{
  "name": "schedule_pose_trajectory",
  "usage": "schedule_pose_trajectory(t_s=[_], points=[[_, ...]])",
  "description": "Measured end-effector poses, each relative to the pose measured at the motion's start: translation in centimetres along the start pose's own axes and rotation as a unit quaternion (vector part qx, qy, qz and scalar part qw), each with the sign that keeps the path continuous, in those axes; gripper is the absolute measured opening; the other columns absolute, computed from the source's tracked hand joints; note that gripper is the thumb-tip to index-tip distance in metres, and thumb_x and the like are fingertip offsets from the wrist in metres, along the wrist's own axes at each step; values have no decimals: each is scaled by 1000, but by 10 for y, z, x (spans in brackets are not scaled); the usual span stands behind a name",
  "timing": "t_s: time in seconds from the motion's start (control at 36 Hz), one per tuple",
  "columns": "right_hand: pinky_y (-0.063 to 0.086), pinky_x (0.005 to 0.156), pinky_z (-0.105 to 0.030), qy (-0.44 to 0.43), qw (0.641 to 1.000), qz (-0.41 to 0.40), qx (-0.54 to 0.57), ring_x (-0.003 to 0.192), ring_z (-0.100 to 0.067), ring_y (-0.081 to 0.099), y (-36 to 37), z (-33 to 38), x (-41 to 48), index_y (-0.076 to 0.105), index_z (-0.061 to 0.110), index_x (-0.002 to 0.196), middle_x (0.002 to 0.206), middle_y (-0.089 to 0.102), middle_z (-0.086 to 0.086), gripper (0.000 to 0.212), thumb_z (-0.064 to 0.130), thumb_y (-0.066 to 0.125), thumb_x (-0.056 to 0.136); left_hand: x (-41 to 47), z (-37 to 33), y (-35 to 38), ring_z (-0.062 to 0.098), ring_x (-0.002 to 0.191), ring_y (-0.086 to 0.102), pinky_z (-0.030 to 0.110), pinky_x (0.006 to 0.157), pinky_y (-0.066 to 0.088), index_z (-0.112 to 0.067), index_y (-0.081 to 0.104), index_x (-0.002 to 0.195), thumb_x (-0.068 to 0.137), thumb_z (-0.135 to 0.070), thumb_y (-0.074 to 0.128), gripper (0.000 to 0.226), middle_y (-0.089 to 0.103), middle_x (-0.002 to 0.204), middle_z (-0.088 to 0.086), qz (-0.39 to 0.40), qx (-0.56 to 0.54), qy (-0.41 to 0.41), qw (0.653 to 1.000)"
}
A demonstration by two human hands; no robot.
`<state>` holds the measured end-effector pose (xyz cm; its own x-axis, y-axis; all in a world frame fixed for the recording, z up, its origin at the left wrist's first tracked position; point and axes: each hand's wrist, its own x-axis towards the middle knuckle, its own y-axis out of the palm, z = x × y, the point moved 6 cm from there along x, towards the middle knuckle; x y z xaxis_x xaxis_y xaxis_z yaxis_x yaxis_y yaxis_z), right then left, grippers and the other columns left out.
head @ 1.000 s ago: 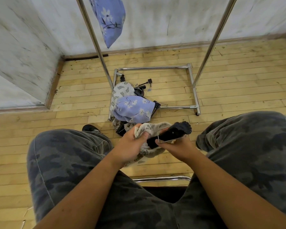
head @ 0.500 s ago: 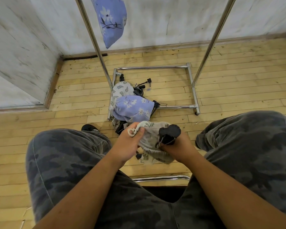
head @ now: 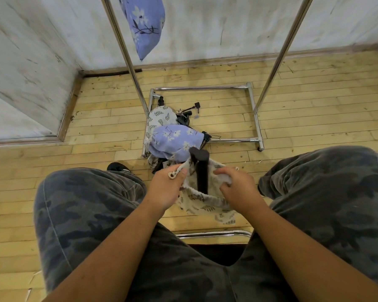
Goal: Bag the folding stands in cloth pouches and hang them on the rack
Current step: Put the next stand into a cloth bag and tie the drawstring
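- Stand (head: 202, 175) now stands half sunk in the pouch (head: 205, 203) between the knees; a second ago it lay across the mouth.
- Bagging looks nearly done; cinching and hanging remain.
- Left hand (head: 166, 188) pinches the rim at the stand's 9 o'clock, right hand (head: 236, 188) grips it at 3, fingers curled.
- Rack (head: 201, 87) waits at 12.

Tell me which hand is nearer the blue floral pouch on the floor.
Left. The left hand is just short of the blue floral pouch; the right hand lies farther right, beyond the black folding stand.
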<state>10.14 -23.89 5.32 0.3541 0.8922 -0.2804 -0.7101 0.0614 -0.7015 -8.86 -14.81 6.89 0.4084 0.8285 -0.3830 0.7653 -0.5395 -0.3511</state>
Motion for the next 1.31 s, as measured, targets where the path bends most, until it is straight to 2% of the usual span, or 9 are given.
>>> schedule_pose_trajectory(t_s=[0.19,0.33,0.5,0.64,0.72,0.86,0.94,1.11,1.31], points=[[38,66,-15,-45,998,-29,28,73,2,45,0,9,-2,66,33,128,105,58,7,33,18,56,102,3,5,-11,18,94,68,50,94,57,-48,71,99,108,-33,51,26,76,92,-18,-46,-76,-57,994],[42,54,-19,7,994,-40,102,66,-6,56,-8,3,-2,53,38,137,98,62,9,38,17,53,105,6,9,-14,25,103,69,40,88,62,-31,70,121,107,-32,52,22,72,112,1,-83,-114,-65,988],[60,71,-26,125,972,-73,184,90,-9,68,-14,-24,1,55,29,142,117,70,4,50,24,71,96,6,15,-21,24,93,76,36,86,63,-16,75,123,99,-18,69,25,79,99,2,-113,-152,-79,979],[64,77,-45,121,974,-94,170,81,-13,74,-19,-27,1,76,30,103,86,77,8,11,24,69,97,7,22,-26,20,95,77,25,79,61,-9,73,123,95,-9,73,28,78,104,7,-134,-181,-106,969],[63,75,-50,121,975,-94,162,80,-20,75,-16,-30,2,76,28,86,80,77,2,15,26,67,98,5,20,-29,18,94,76,22,77,61,-9,76,115,94,-7,73,21,77,102,6,-151,-212,-114,959],[65,67,-39,123,973,-112,161,73,-11,74,-23,-26,-1,74,29,79,75,76,4,22,34,66,99,3,15,-30,12,84,75,19,73,61,-13,78,97,96,-9,71,8,78,87,1,-172,-217,-106,955],[64,65,-44,134,970,-120,163,75,-23,75,-26,-26,-2,76,21,77,73,74,-4,30,39,65,98,3,18,-32,13,83,73,22,76,62,-16,78,93,99,-15,68,13,79,87,1,-183,-194,-111,957],[40,43,-18,161,970,-132,125,52,-12,57,-33,-24,-7,74,9,77,72,72,-12,42,39,58,102,4,18,-35,13,74,59,29,73,52,-14,78,88,97,-15,65,15,70,79,2,-190,-160,-134,959],[42,45,-19,167,970,-135,112,52,-10,57,-33,-20,-7,71,13,74,70,71,-8,42,40,57,102,4,20,-33,19,63,42,34,60,36,-14,64,68,92,-7,62,25,54,69,6,-187,-237,-172,938]])
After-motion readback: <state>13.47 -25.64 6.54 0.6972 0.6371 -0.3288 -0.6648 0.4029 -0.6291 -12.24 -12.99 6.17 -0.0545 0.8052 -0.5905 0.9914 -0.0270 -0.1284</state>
